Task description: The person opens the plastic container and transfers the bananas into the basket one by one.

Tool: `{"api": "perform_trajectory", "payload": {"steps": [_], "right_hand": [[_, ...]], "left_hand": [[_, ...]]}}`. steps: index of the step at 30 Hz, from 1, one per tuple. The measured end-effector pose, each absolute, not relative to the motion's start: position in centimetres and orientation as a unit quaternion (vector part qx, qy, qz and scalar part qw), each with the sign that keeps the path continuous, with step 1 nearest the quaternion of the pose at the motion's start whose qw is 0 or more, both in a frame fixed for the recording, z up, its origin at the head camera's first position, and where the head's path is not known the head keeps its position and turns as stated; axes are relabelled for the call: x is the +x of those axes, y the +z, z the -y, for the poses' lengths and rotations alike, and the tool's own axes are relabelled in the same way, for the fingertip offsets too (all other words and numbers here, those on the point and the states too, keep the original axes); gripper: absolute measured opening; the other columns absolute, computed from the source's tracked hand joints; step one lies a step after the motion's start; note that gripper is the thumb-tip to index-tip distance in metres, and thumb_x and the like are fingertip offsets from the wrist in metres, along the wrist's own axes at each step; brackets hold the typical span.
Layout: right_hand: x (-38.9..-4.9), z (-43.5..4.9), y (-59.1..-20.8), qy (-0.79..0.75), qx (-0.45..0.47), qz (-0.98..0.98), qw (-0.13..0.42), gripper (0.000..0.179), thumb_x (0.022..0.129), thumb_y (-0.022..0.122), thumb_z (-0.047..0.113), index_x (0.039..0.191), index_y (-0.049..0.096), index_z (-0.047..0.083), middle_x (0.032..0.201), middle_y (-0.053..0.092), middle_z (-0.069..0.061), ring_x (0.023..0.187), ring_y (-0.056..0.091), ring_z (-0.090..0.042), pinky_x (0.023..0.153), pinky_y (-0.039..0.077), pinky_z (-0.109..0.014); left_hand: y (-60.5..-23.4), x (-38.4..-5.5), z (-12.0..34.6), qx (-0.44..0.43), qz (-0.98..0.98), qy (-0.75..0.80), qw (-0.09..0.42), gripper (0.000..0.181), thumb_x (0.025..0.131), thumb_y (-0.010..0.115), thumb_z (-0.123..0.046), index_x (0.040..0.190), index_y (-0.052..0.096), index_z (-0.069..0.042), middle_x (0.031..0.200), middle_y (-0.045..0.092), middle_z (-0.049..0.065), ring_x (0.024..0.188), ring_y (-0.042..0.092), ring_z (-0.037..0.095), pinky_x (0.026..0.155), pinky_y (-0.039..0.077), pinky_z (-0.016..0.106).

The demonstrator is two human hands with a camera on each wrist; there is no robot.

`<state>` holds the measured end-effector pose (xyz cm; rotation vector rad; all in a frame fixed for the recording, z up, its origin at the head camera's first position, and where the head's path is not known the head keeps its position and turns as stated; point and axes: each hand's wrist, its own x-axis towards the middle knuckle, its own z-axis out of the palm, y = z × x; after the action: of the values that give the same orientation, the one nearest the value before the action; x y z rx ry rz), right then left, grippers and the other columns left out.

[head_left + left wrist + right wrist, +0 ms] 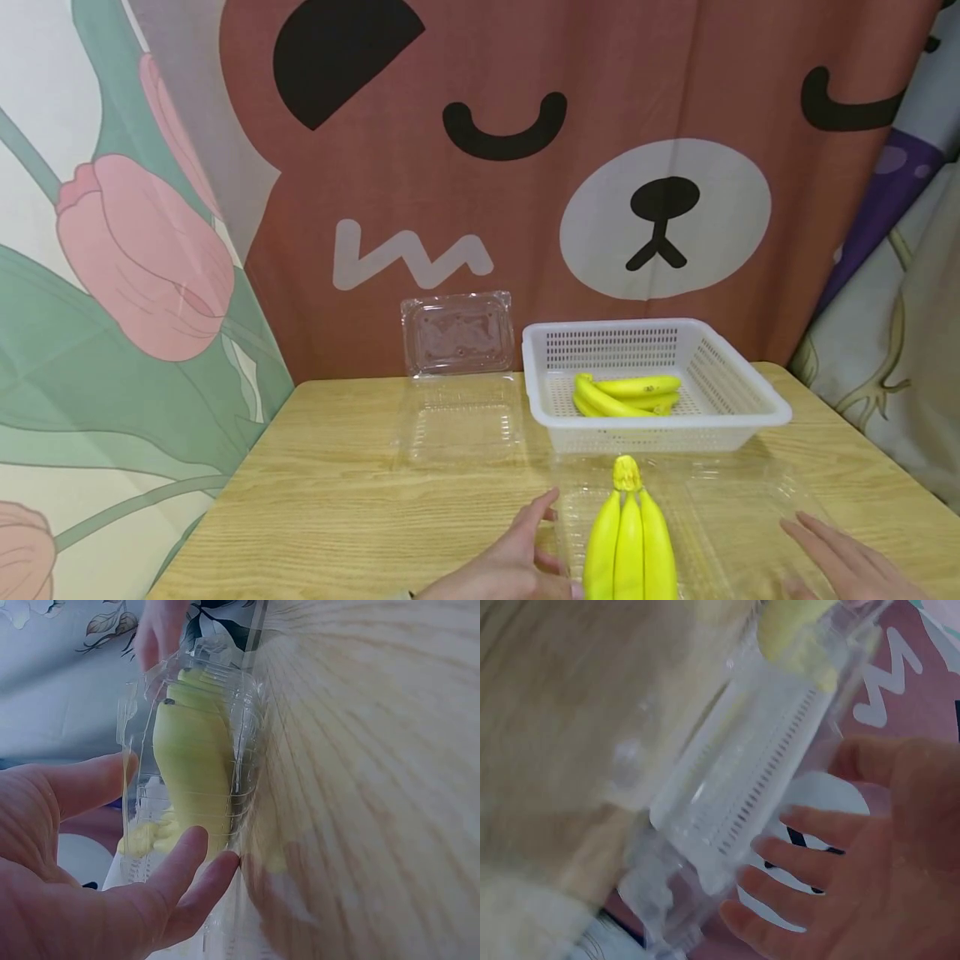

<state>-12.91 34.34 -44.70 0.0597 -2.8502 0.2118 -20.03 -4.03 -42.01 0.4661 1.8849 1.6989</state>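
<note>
A clear plastic clamshell box (693, 533) lies opened out at the table's front, with a bunch of yellow bananas (630, 542) in its left half. At the left side of that box is my left hand (506, 554); its thumb is at the rim and its extended fingers (176, 870) are by the side wall. My right hand (855, 562) is over the right edge of the box's other half, fingers spread and fairly straight. In the right wrist view, the hand (847, 862) has nothing between thumb and fingers. The lower ends of the bananas are cut off in the head view.
A white perforated basket (660, 423) behind the box holds more bananas (626, 396). Left of it stands another clear clamshell box (461, 417), its lid upright against the bear-print curtain (375, 167). The wooden table (322, 500) extends to the left.
</note>
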Motion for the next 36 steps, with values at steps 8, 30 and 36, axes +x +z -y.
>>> {"api": "perform_trajectory", "payload": {"steps": [8,30,36], "right_hand": [[-13.5,-31.7,-46.2,0.117,0.040,0.987,0.104,0.062,0.091,0.061,0.057,0.130,0.063,0.009,0.133,0.057,-0.015,0.118,0.053,-0.041,0.086,0.044,-0.061],[-13.9,-29.7,-47.8,0.098,0.130,0.968,0.189,0.041,0.091,0.070,0.035,0.129,0.065,0.018,0.119,0.067,0.008,0.104,0.062,-0.010,0.078,0.053,-0.032],[-14.8,-30.4,-46.8,0.142,0.138,0.979,0.049,0.047,0.101,0.053,0.038,0.138,0.056,0.009,0.131,0.060,-0.010,0.113,0.058,-0.023,0.083,0.052,-0.042]], "left_hand": [[-41.9,-19.8,3.9,0.177,-0.699,0.640,0.265,0.101,0.073,0.079,0.006,0.155,0.024,-0.019,0.139,0.034,0.000,0.093,0.058,0.018,0.070,0.058,0.036],[-42.0,-20.3,3.9,0.161,-0.708,0.629,0.279,0.098,0.075,0.080,0.003,0.154,0.027,-0.022,0.139,0.036,0.001,0.095,0.058,0.019,0.075,0.056,0.038],[-42.3,-20.6,3.8,0.175,-0.711,0.631,0.256,0.099,0.074,0.081,0.004,0.154,0.028,-0.020,0.140,0.038,0.002,0.091,0.061,0.017,0.075,0.053,0.030]]}}
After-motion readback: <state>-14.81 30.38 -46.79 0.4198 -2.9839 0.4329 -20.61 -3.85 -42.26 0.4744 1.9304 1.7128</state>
